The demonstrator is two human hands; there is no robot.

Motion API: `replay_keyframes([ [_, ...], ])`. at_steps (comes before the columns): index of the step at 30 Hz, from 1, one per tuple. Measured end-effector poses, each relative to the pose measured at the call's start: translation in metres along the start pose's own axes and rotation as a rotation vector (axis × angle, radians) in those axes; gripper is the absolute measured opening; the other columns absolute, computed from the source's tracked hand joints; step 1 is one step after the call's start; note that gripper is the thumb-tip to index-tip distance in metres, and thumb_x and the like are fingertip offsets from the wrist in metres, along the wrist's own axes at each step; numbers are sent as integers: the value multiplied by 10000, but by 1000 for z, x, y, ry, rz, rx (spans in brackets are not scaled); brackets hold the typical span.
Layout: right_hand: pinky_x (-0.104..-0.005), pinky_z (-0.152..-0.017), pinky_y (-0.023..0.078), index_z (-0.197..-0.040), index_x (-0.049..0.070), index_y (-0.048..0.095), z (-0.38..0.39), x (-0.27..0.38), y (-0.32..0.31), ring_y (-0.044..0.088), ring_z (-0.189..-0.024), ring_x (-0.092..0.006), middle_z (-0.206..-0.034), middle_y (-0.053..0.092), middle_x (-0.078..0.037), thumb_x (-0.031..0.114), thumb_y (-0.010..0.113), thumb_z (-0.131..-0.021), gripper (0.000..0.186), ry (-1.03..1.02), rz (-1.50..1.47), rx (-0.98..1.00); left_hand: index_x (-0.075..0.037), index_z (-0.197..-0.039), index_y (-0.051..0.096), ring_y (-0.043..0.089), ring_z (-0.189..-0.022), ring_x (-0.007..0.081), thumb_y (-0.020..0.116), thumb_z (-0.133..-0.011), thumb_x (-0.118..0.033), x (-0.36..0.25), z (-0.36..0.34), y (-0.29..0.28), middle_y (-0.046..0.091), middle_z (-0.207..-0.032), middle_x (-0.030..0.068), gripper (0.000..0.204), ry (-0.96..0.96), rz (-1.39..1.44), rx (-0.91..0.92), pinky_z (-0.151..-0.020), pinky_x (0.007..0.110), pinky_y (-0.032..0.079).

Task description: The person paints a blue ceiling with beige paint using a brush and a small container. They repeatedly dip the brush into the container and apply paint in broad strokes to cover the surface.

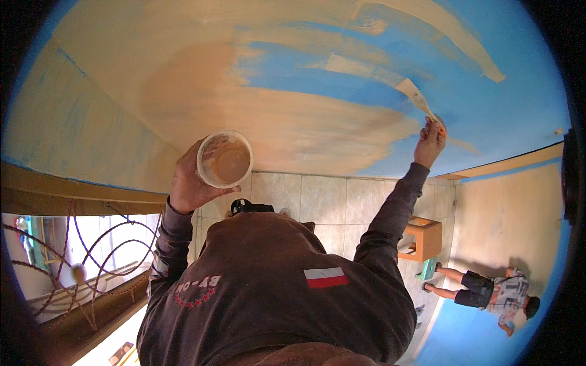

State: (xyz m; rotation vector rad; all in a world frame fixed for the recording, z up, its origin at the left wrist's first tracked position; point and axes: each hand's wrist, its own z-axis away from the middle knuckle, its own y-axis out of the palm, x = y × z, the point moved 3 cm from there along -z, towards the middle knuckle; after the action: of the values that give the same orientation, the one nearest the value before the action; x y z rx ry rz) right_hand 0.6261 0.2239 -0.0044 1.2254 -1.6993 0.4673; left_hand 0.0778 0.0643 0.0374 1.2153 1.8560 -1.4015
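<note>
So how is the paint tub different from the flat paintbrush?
The paint tub is round and wide, while the flat paintbrush is long and thin. The tub shows its open mouth to the camera; the brush points its bristles toward the painted wall. The left grip has the tub, and the right grip has the brush. Both are being held.
</note>
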Motion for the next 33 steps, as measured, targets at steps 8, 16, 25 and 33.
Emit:
replay_keyframes([
  [8, -172, -517, 365, -1177, -12, 597, 16, 9, -36, 462, -674, -28, -935, 652, -54, 207, 568, -1016, 273, -25, -66, -212, -8, -1262, 572, 647, -1119, 272, 977, -548, -305, -4, 0, -8, 645, -1209, 148, 873, 23, -98, 23, -968, 390, 526],
  [16, -169, -562, 428, -1163, -6, 603, 92, 8, 51, 565, -749, -69, -1006, 674, -110, 164, 593, -989, 243, 126, -372, -159, -16, -1258, 577, 649, -1114, 282, 980, -537, -308, 10, 2, -10, 647, -1207, 148, 877, -1, 5, 23, -952, 393, 527],
  [25, -217, -565, 422, -1024, -13, 701, 136, 7, 210, 529, -685, -66, -922, 699, -68, 51, 694, -864, 173, 253, -364, 401, -9, -1267, 567, 648, -1117, 255, 986, -536, -302, 11, 9, -15, 654, -1207, 136, 893, -43, 30, -32, -967, 377, 520],
  [33, -226, -619, 492, -1006, 71, 755, 120, 41, 273, 584, -724, -63, -980, 727, -41, 49, 727, -840, 169, 53, -34, 545, 9, -1298, 537, 638, -1142, 238, 986, -544, -298, 11, 16, -23, 653, -1223, 141, 930, -94, 34, -58, -982, 376, 517],
])
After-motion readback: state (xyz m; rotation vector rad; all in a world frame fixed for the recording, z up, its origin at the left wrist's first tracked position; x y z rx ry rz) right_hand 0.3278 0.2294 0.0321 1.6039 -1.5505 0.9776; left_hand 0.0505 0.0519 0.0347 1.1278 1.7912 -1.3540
